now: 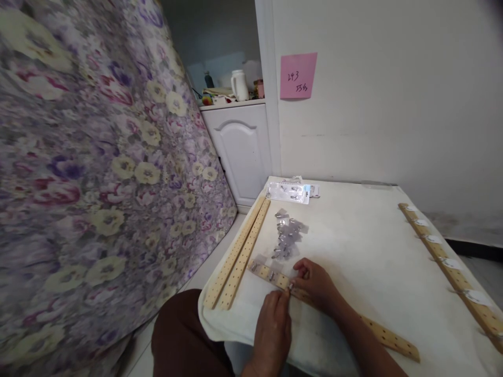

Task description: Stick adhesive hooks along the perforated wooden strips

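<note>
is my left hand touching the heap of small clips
Apart. The head view shows the left hand on the near side of the wooden strip, while the heap of small clips lies beyond it.

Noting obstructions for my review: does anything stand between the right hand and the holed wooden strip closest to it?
Nothing visible does: the right hand has its fingers at the holed wooden strip, near the left hand. The small metal pieces lie beyond it.

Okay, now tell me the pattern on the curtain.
Flowers in purple, pink and pale yellow on the curtain, best seen in the head view.
</note>
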The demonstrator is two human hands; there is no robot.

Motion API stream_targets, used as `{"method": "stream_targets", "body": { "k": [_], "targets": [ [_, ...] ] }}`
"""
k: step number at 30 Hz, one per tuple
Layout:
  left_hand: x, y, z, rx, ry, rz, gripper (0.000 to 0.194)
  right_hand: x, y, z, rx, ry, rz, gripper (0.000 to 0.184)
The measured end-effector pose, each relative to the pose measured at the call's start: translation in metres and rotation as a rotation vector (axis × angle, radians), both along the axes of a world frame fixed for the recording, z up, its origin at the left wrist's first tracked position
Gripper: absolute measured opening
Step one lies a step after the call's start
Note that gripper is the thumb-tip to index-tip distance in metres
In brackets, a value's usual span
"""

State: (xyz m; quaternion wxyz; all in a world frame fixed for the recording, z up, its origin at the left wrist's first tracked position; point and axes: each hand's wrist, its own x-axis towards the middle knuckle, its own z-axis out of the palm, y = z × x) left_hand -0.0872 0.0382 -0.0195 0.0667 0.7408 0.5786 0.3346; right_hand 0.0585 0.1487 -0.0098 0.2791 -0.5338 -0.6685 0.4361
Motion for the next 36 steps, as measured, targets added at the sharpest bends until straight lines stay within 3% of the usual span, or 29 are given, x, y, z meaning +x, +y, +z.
{"method": "stream_targets", "body": {
  "k": [6,16,21,25,29,33,36],
  "targets": [
    [-0.003,0.003,0.0,-0.026,0.048,0.015,0.046,-0.002,0.006,-0.007,-0.028,0.005,0.018,0.027],
    [-0.006,-0.002,0.001,-0.069,-0.059,-0.013,0.051,0.008,0.003,-0.002,-0.007,0.163,0.024,0.018],
    [-0.01,-0.002,-0.008,0.008,-0.081,-0.039,0.052,0.01,0.008,0.013,0.163,-0.037,-0.038,0.023],
    [-0.011,-0.002,-0.01,-0.046,-0.078,-0.03,0.052,-0.013,0.017,0.024,0.321,-0.226,0.053,0.04],
    [-0.01,0.0,-0.015,-0.126,-0.068,0.018,0.055,-0.039,0.029,0.028,0.379,-0.439,0.082,0.045],
    [-0.008,0.002,-0.022,-0.152,-0.06,0.051,0.054,-0.046,0.038,0.025,0.441,-0.541,0.057,0.031],
    [-0.007,0.002,-0.024,-0.128,-0.062,0.044,0.053,-0.036,0.042,0.024,0.456,-0.52,-0.005,0.017]
  ]
}}
